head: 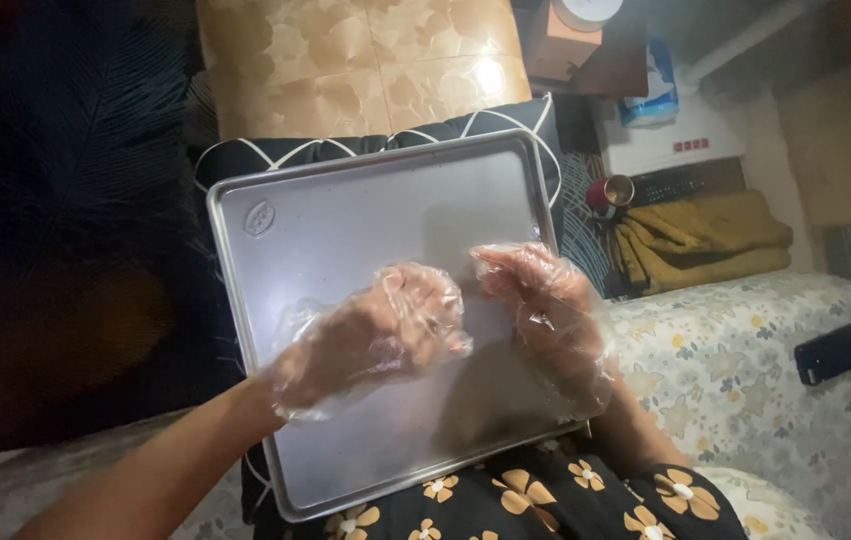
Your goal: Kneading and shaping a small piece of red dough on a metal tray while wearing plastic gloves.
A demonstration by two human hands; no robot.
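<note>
While both hands work over the tray (345,215), the left hand (375,335) is curled loosely in its thin clear glove, fingers bent inward, and nothing can be seen inside it; whether it pinches any glove film cannot be told. The right hand (545,310) sits just beside it, fingers half bent and tips turned toward the left hand, also holding no visible object. Both hover over the tray's lower right part, close to its surface; contact with the metal cannot be judged. The gloves hang baggy at the wrists, so snugging the film down over each finger with the other hand, slowly, would likely seat them without tearing. The tray is bare metal, lying tilted on a dark pillow (245,155) and on the person's lap, where a floral dress (545,500) meets its near edge; being propped on soft things, it may rock under pressure. Beyond the tray's right rim lie a folded mustard cloth (705,240) and a small red cup (610,193), and farther right a dark phone (833,351) rests on a flowered sheet (735,370). Nothing lies on the tray itself.
</note>
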